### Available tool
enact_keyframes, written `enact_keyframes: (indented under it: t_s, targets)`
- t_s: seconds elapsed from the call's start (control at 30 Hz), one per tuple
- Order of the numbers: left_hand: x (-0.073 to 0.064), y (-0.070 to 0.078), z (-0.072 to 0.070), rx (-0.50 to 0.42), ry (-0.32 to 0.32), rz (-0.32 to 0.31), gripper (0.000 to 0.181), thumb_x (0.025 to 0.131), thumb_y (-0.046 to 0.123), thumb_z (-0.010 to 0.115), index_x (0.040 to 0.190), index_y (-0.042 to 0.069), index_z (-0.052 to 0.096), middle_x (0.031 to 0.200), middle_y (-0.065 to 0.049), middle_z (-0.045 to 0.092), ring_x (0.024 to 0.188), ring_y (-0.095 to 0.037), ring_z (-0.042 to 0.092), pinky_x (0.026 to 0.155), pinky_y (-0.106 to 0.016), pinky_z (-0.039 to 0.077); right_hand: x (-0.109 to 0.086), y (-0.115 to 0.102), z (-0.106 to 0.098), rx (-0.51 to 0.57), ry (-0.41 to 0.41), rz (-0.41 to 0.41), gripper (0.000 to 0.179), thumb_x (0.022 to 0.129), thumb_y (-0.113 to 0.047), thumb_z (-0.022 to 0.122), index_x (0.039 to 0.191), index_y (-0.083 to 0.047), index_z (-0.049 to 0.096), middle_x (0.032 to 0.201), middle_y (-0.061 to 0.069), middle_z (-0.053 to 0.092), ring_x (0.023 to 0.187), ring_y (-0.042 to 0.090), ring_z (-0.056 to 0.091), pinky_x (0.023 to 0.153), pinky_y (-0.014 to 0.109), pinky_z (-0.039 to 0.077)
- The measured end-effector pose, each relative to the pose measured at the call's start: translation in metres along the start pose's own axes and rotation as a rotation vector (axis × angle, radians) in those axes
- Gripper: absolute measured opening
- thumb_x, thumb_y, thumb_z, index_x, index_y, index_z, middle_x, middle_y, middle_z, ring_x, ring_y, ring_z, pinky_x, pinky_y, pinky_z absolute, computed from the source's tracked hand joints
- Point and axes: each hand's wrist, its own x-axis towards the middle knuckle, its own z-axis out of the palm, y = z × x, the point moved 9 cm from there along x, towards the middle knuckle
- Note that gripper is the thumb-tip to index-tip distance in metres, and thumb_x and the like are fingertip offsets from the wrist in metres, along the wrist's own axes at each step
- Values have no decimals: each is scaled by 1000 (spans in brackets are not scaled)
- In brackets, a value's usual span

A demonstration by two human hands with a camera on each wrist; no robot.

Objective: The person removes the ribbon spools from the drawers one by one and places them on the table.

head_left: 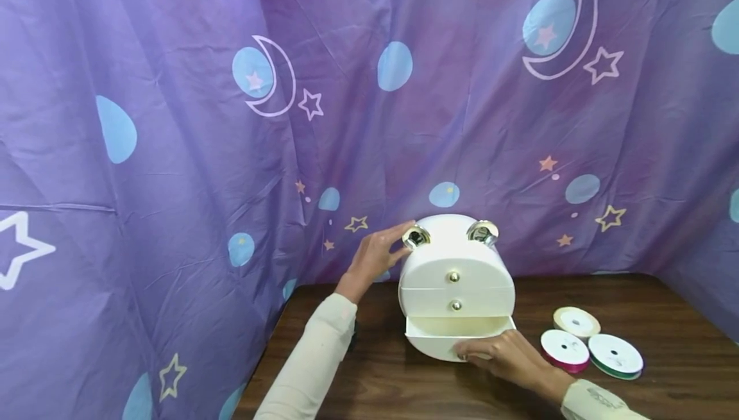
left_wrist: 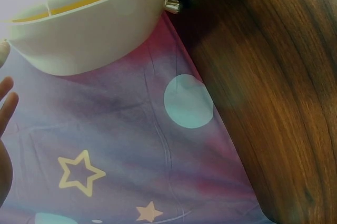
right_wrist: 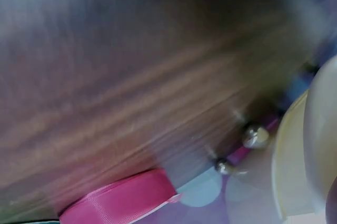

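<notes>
A rounded white drawer box (head_left: 456,266) with gold knobs and two gold-rimmed round fittings on top stands on the table. Its bottom drawer (head_left: 427,346) is pulled out, and its inside looks bare; the two drawers above sit closed. My left hand (head_left: 375,253) reaches to the box's upper left, straight fingers and thumb touching beside the left gold fitting (head_left: 416,236). Only some of its fingertips (left_wrist: 8,110) show at the left wrist view's edge. With my right hand (head_left: 508,356) I pinch the bottom drawer's knob, mostly hidden by the fingers.
Right of the box lie three ribbon spools: a cream one (head_left: 576,322), a pink one (head_left: 564,348) and a green one (head_left: 615,354). The dark wooden table (head_left: 398,388) backs onto a purple curtain (head_left: 346,118) with moons and stars. A small dark object by the left sleeve is mostly hidden.
</notes>
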Motion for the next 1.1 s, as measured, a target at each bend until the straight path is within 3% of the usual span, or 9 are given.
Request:
enact_keyframes:
  t_s: [0.3,0.5,0.83,1.1]
  targets:
    - [2,-3,3,29,-6,-22,63,89,28,85,147,19,61,140,-3,66,114,-21,71,86,-32,62,5,27,9,-9,7,-7,40,71,-19,92,105,-36,79,99,-26,75,77,-2,70,63,25,58]
    - [4,-4,3,23,-28,-40,63,90,28,84,148,19,61,142,-2,65,119,-21,69,92,-32,60,4,42,17,23,-48,30,38,74,-18,91,107,-34,79,103,-24,75,84,-4,70,69,22,58]
    - [4,1,4,39,-27,-32,63,89,25,85,147,18,61,141,0,65,118,-20,70,93,-32,60,3,49,22,50,-57,47,40,74,-17,92,108,-35,79,103,-26,75,87,-6,70,71,20,58]
    - [5,0,7,59,-40,-35,62,89,26,85,146,17,62,142,1,65,119,-19,69,94,-32,59,6,52,26,31,-40,41,41,72,-20,94,106,-35,79,100,-26,75,81,-6,68,65,19,55]
